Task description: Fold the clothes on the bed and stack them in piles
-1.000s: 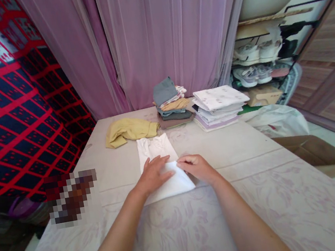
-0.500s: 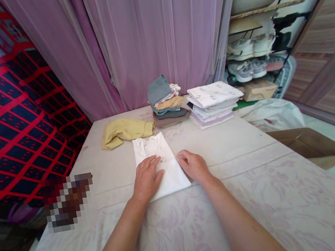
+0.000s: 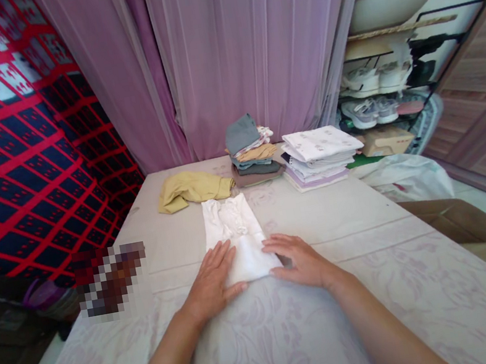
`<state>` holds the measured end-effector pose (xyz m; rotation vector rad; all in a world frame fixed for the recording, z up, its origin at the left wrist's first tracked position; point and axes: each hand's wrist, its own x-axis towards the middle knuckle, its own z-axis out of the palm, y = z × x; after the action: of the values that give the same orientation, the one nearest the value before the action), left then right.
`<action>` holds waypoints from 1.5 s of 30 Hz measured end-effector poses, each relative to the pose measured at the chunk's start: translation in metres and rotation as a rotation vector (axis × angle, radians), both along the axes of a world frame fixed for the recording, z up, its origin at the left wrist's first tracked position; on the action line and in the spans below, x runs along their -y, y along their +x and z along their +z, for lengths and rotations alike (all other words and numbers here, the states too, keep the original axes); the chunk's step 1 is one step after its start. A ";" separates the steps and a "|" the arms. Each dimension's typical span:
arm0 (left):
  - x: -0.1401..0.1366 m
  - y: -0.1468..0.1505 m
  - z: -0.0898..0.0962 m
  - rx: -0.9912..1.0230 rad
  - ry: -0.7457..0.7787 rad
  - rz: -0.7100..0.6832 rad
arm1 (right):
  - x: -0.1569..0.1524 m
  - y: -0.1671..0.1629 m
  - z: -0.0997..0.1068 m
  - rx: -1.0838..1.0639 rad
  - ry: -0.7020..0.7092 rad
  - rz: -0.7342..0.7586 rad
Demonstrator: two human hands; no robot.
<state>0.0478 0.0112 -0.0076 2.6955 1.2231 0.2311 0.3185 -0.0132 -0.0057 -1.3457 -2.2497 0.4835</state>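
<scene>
A white folded garment (image 3: 247, 256) lies flat on the patterned cloth in front of me, its gathered, ruffled end pointing away. My left hand (image 3: 213, 278) rests on its left side, fingers stretched forward and thumb along the near edge. On the opposite side, my right hand (image 3: 298, 259) touches the right edge with fingers and thumb apart. Just beyond the garment is a crumpled yellow garment (image 3: 192, 189). To its right stand a stack of folded coloured clothes (image 3: 253, 155) and a stack of folded white and lilac cloths (image 3: 322, 152).
The covered table (image 3: 271, 340) reaches up to a purple curtain (image 3: 220, 54). A red and dark blue patterned cloth (image 3: 15, 147) hangs at left. On the right are a shoe rack with sneakers (image 3: 367, 113), a plastic bag (image 3: 406, 175) and an open cardboard box (image 3: 462, 228).
My right hand has opened from curled fingers and now lies along the garment's right edge. My left hand has slid toward the near left corner. The whole view has shifted slightly.
</scene>
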 end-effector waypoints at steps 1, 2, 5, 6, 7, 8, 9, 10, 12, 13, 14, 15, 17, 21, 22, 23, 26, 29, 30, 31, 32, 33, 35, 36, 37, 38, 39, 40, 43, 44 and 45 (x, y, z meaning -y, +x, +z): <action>0.004 -0.009 0.000 -0.007 -0.014 -0.024 | 0.006 0.003 0.001 0.044 -0.028 0.020; 0.009 -0.018 0.000 -0.022 -0.026 -0.035 | 0.010 0.005 0.001 0.086 -0.044 0.030; 0.018 -0.036 0.001 -0.052 -0.009 -0.002 | 0.015 0.003 -0.003 0.167 0.007 0.014; 0.020 -0.038 0.001 -0.052 0.015 0.016 | 0.014 0.000 -0.006 0.176 0.050 0.004; 0.021 -0.038 0.001 -0.051 0.043 0.031 | 0.013 -0.003 -0.008 0.178 0.095 -0.003; 0.021 -0.037 0.001 -0.050 0.072 0.043 | 0.011 -0.006 -0.011 0.174 0.138 -0.010; 0.021 -0.035 0.001 -0.051 0.097 0.049 | 0.010 -0.008 -0.013 0.166 0.174 -0.018; 0.020 -0.033 0.001 -0.051 0.116 0.051 | 0.009 -0.009 -0.015 0.155 0.202 -0.025; 0.019 -0.029 0.002 -0.036 0.129 0.052 | 0.007 -0.010 -0.017 0.124 0.230 -0.036; 0.018 -0.028 0.003 -0.014 0.124 0.053 | 0.007 -0.010 -0.016 0.104 0.235 -0.037; 0.018 -0.028 0.007 0.019 0.115 0.057 | 0.008 -0.009 -0.013 0.080 0.237 -0.038; 0.019 -0.028 0.011 0.062 0.101 0.066 | 0.009 -0.009 -0.009 0.057 0.236 -0.038; 0.022 -0.028 0.024 0.163 0.059 0.106 | 0.013 -0.007 0.004 0.024 0.211 -0.037; 0.035 -0.026 0.056 0.300 -0.164 0.245 | 0.030 -0.004 0.042 0.038 0.031 -0.042; 0.038 -0.024 0.061 0.335 -0.226 0.271 | 0.034 -0.003 0.051 0.037 -0.030 -0.047; 0.040 -0.022 0.065 0.375 -0.276 0.290 | 0.037 -0.002 0.059 0.028 -0.088 -0.050; 0.036 -0.017 0.066 0.473 -0.358 0.336 | 0.034 0.000 0.071 0.009 -0.217 -0.060; 0.010 -0.012 0.058 0.493 -0.337 0.405 | 0.009 -0.005 0.068 0.050 -0.252 -0.174; -0.002 -0.010 0.055 0.490 -0.310 0.430 | -0.003 -0.008 0.065 0.058 -0.244 -0.238; -0.015 -0.008 0.053 0.481 -0.281 0.458 | -0.015 -0.012 0.061 0.051 -0.225 -0.309; -0.028 -0.007 0.051 0.468 -0.256 0.485 | -0.027 -0.017 0.056 0.039 -0.199 -0.378; -0.041 -0.005 0.048 0.456 -0.230 0.514 | -0.039 -0.022 0.052 0.034 -0.171 -0.442; -0.061 -0.002 0.041 0.408 -0.195 0.578 | -0.058 -0.032 0.041 0.068 -0.147 -0.530; -0.069 0.000 0.037 0.376 -0.184 0.608 | -0.065 -0.037 0.036 0.097 -0.150 -0.557; -0.074 0.002 0.033 0.341 -0.178 0.632 | -0.069 -0.041 0.030 0.125 -0.157 -0.575; -0.078 0.004 0.028 0.309 -0.173 0.650 | -0.072 -0.044 0.024 0.150 -0.164 -0.589; -0.080 0.005 0.023 0.282 -0.168 0.663 | -0.074 -0.046 0.019 0.168 -0.163 -0.603; -0.081 0.007 0.019 0.262 -0.161 0.674 | -0.074 -0.048 0.014 0.182 -0.157 -0.618; -0.080 0.009 0.011 0.201 -0.126 0.685 | -0.072 -0.050 0.003 0.211 -0.132 -0.651; -0.080 0.009 0.011 0.169 -0.112 0.682 | -0.071 -0.050 0.001 0.219 -0.126 -0.659; -0.080 0.009 0.011 0.131 -0.098 0.676 | -0.071 -0.050 0.000 0.227 -0.120 -0.665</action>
<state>0.0567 0.0907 0.0034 2.0555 1.9917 0.4068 0.2686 0.0582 -0.0053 -2.1737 -1.7868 0.2357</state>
